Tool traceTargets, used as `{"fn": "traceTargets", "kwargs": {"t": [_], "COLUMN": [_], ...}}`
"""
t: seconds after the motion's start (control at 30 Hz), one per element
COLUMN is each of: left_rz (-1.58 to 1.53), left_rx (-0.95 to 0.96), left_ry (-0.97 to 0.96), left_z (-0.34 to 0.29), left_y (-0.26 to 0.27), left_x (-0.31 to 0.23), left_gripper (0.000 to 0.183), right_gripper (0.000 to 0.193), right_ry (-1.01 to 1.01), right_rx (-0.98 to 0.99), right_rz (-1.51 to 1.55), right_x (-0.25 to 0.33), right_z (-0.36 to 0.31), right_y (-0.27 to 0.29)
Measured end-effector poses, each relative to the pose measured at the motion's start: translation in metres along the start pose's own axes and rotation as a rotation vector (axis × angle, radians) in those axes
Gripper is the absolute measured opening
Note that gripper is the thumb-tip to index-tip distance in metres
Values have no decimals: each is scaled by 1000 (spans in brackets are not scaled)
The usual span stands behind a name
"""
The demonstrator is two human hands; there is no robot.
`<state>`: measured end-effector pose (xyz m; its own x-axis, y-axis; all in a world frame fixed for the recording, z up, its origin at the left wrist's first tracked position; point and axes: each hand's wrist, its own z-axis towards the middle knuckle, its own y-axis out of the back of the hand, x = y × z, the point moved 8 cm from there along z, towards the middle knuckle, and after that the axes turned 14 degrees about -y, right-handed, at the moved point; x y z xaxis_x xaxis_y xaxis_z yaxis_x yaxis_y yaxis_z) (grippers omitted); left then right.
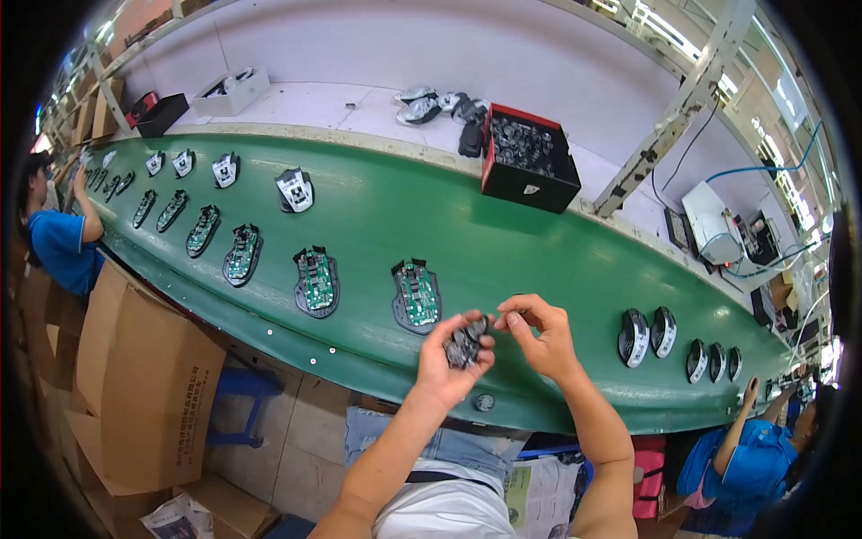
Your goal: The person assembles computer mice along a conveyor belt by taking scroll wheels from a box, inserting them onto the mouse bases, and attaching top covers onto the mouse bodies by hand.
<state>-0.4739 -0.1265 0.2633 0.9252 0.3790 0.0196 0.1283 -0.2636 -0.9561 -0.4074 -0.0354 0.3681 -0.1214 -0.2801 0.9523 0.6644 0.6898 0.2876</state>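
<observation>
In my left hand [455, 355] is a cluster of small dark and grey round parts [463, 345] that look like mouse scroll wheels, with the fingers curled around them. My right hand [539, 332] is closed in a pinch just right of the cluster; what lies between its fingertips is too small to make out. Just beyond my left hand lies an open computer mouse base with a green circuit board [417, 295]. Another such mouse base [316, 282] is to its left. One loose round part [485, 402] rests near the belt's front edge.
On the green belt [386, 202], more mouse bases and silver-black shells [294, 189] line the left; several mouse-shaped pieces [633, 338] stand right. A black-red box [530, 184] of small round parts sits at the far edge. Co-workers [63, 235] sit at both ends. A cardboard box [148, 377] stands front left.
</observation>
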Motion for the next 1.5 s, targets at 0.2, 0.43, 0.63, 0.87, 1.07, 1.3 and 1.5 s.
{"fn": "traceTargets", "kwargs": {"t": [0.2, 0.43, 0.63, 0.87, 1.07, 1.3, 1.5], "left_rz": [37, 59, 160, 116, 156, 146, 179], "left_rx": [100, 258, 342, 349, 367, 360, 343], "left_ry": [-97, 5, -40, -43, -78, -92, -111], "left_z": [-1, -47, -61, -68, -86, -99, -112], "left_y": [-14, -6, -13, -2, -1, 4, 11], "left_x": [-33, -45, -71, -71, -81, -88, -104], "left_gripper": [18, 20, 24, 24, 23, 23, 24], "right_gripper": [6, 30, 37, 31, 43, 37, 30], "right_ry": [-244, -225, -543, -263, -188, -4, -334], "right_rx": [20, 507, 261, -103, -149, -91, 201], "right_rz": [-225, 240, -128, -598, -785, -987, -640], "right_x": [-45, -20, -111, -141, -152, -172, -130], "right_z": [-48, -169, -200, -156, -149, -136, -169], "right_y": [9, -79, -99, -113, -128, -154, -140]}}
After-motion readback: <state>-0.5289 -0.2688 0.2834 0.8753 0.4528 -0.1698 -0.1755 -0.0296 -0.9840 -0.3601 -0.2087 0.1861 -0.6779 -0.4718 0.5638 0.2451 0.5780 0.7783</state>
